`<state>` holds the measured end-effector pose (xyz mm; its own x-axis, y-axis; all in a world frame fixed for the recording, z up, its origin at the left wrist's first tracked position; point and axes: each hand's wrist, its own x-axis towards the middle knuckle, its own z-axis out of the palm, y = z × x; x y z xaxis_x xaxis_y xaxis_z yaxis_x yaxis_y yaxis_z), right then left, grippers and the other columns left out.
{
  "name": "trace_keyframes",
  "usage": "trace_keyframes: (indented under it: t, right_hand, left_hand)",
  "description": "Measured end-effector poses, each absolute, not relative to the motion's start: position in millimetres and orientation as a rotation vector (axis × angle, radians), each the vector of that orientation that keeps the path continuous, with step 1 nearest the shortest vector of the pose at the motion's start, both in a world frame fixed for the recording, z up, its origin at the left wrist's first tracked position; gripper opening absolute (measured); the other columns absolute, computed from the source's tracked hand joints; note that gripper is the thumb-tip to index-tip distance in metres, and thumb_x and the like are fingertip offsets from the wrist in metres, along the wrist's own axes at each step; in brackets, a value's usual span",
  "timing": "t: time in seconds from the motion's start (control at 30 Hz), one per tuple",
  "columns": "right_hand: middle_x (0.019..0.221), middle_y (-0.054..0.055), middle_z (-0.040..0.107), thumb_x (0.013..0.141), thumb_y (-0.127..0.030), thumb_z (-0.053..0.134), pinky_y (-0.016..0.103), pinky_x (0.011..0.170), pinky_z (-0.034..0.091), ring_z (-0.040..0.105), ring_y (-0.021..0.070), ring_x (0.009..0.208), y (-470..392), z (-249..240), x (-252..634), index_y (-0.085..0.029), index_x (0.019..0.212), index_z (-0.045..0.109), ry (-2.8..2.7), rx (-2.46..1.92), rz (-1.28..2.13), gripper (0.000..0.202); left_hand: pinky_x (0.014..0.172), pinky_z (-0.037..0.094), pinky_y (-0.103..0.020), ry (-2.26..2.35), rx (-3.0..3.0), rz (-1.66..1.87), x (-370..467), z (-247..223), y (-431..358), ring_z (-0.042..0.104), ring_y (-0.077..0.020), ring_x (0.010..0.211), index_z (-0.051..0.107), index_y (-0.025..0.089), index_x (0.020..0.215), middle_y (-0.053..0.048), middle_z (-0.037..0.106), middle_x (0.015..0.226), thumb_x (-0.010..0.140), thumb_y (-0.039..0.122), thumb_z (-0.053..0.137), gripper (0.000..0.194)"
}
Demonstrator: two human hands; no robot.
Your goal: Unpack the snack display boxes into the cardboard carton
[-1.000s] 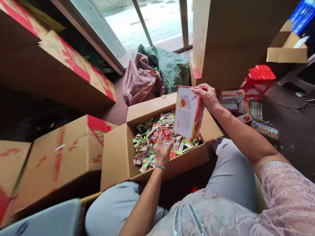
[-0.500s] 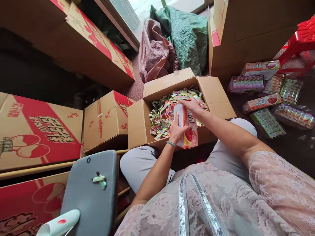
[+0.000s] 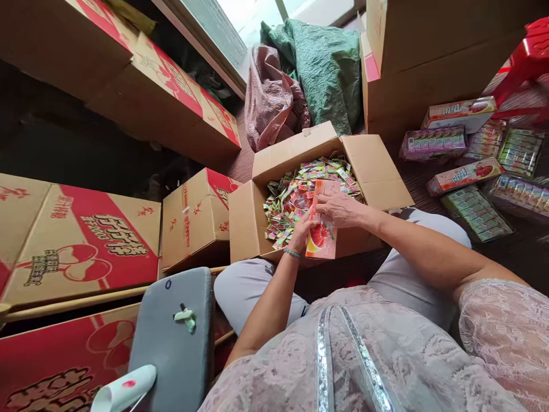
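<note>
An orange and pink printed box [image 3: 323,239] is held over the near edge of an open brown carton [image 3: 295,143]. Small green and red wrapped packets [image 3: 285,200] fill much of that carton. My left hand [image 3: 302,232], with a beaded bracelet at the wrist, grips the small box along its left side. Across the upper part of its printed face lies my right hand [image 3: 338,209], fingers bent together and pressing on it; the fingertips are partly hidden.
Packaged boxes [image 3: 476,213] lie on the floor at the right, near a red stool [image 3: 529,54]. Closed cartons [image 3: 193,220] and a grey seat [image 3: 171,343] stand at the left. Behind the open carton are pink [image 3: 272,94] and green sacks [image 3: 328,74].
The small box has turned so its printed face shows more fully. My right hand has moved from its top edge down onto that face. The view has shifted slightly.
</note>
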<state>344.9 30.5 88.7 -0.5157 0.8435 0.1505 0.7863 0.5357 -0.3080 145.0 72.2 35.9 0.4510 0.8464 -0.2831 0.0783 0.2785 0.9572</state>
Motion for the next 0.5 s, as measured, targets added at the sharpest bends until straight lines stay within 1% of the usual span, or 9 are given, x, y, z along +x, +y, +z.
trace_keyframes:
  t: [0.07,0.13,0.23,0.3,0.33,0.4,0.43,0.5]
  right_hand:
    - [0.125,0.018,0.065,0.103,-0.029,0.061,0.037,0.092,0.040,0.057,0.0278,0.110,28.4,89.0,346.7,-0.011,0.124,0.069,-2.518,-1.375,0.282,0.029]
    - [0.128,0.019,0.063,0.099,-0.037,0.070,0.038,0.094,0.040,0.056,0.0303,0.114,28.1,91.9,348.7,-0.011,0.124,0.069,-2.540,-1.402,0.281,0.036]
    - [0.130,0.020,0.063,0.094,-0.044,0.077,0.041,0.098,0.039,0.053,0.0330,0.121,26.6,98.8,349.2,-0.013,0.122,0.072,-2.570,-1.404,0.301,0.042]
    - [0.127,0.020,0.066,0.094,-0.043,0.077,0.041,0.099,0.038,0.054,0.0325,0.121,23.3,103.1,347.1,-0.012,0.119,0.074,-2.588,-1.375,0.311,0.040]
    - [0.123,0.019,0.068,0.095,-0.041,0.075,0.041,0.098,0.038,0.056,0.0314,0.119,21.0,104.9,345.5,-0.012,0.117,0.075,-2.600,-1.357,0.325,0.036]
    - [0.111,0.016,0.074,0.097,-0.036,0.071,0.038,0.094,0.038,0.062,0.0283,0.108,16.0,107.9,342.2,-0.013,0.111,0.078,-2.623,-1.337,0.375,0.028]
    - [0.105,0.015,0.076,0.098,-0.033,0.068,0.038,0.091,0.038,0.064,0.0268,0.101,13.6,109.1,340.9,-0.013,0.109,0.079,-2.639,-1.337,0.399,0.025]
    - [0.097,0.014,0.078,0.099,-0.024,0.062,0.037,0.085,0.037,0.065,0.0248,0.090,10.1,110.6,339.7,-0.012,0.104,0.080,-2.682,-1.372,0.421,0.022]
  left_hand:
    - [0.110,0.054,-0.045,1.048,1.171,0.631,140.0,44.1,71.3,0.069,-0.0344,0.123,0.079,0.015,0.124,-0.011,0.079,0.123,0.060,0.039,0.087,0.068]
    - [0.101,0.057,-0.043,1.101,1.265,0.571,135.5,54.1,71.7,0.072,-0.0327,0.112,0.081,0.014,0.114,-0.011,0.080,0.114,0.059,0.046,0.092,0.065]
    - [0.083,0.056,-0.035,1.142,1.520,0.437,130.8,67.0,73.8,0.072,-0.0275,0.092,0.082,0.014,0.100,-0.010,0.080,0.099,0.064,0.057,0.088,0.057]
    - [0.072,0.049,-0.030,1.191,1.723,0.368,128.2,72.1,75.4,0.065,-0.0213,0.078,0.079,0.015,0.085,-0.006,0.076,0.083,0.071,0.058,0.082,0.046]
    - [0.068,0.045,-0.028,1.239,1.826,0.345,126.7,73.7,76.3,0.060,-0.0183,0.072,0.075,0.016,0.076,-0.004,0.072,0.074,0.075,0.056,0.078,0.040]
    - [0.064,0.036,-0.028,1.367,1.983,0.331,123.4,75.7,78.8,0.049,-0.0148,0.064,0.064,0.018,0.061,0.000,0.059,0.060,0.082,0.049,0.070,0.038]
    - [0.063,0.033,-0.029,1.429,2.025,0.334,121.8,76.2,80.8,0.045,-0.0144,0.062,0.060,0.018,0.057,0.001,0.054,0.056,0.084,0.046,0.067,0.039]
    - [0.063,0.029,-0.030,1.510,2.041,0.349,118.9,76.7,87.7,0.042,-0.0145,0.062,0.057,0.019,0.055,0.001,0.049,0.054,0.087,0.043,0.063,0.040]
